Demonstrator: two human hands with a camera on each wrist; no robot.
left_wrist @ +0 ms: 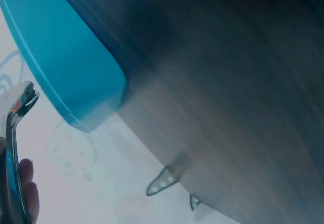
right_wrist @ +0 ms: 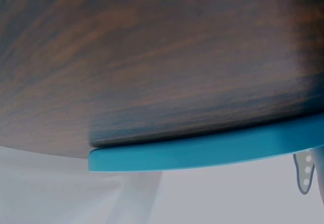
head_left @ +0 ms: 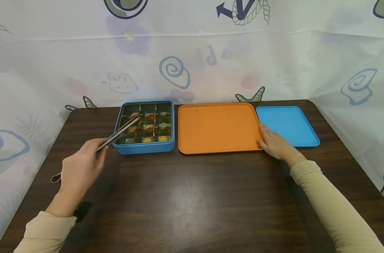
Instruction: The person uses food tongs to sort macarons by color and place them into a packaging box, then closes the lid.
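Observation:
My left hand (head_left: pixel 82 168) grips a pair of metal tongs (head_left: pixel 119 133). The tongs slant up to the right, and their tips overlap the upper middle of a blue box (head_left: pixel 144 149) divided into small compartments. Small pieces in yellow, green and orange-red lie in the compartments, among them a yellow piece (head_left: pixel 163 138) at the near right. In the left wrist view the tongs (left_wrist: pixel 15 168) appear beside the box's blue side (left_wrist: pixel 71 57). My right hand (head_left: pixel 278 144) rests with extended fingers at the right edge of an orange tray (head_left: pixel 217 128).
A flat blue tray (head_left: pixel 288 126) lies right of the orange one, close to the right hand. All of them stand along the back of a dark wooden table (head_left: pixel 185 203). A printed white cloth (head_left: pixel 204 70) hangs behind it. A thin loop (head_left: pixel 55 178) shows beside the left hand.

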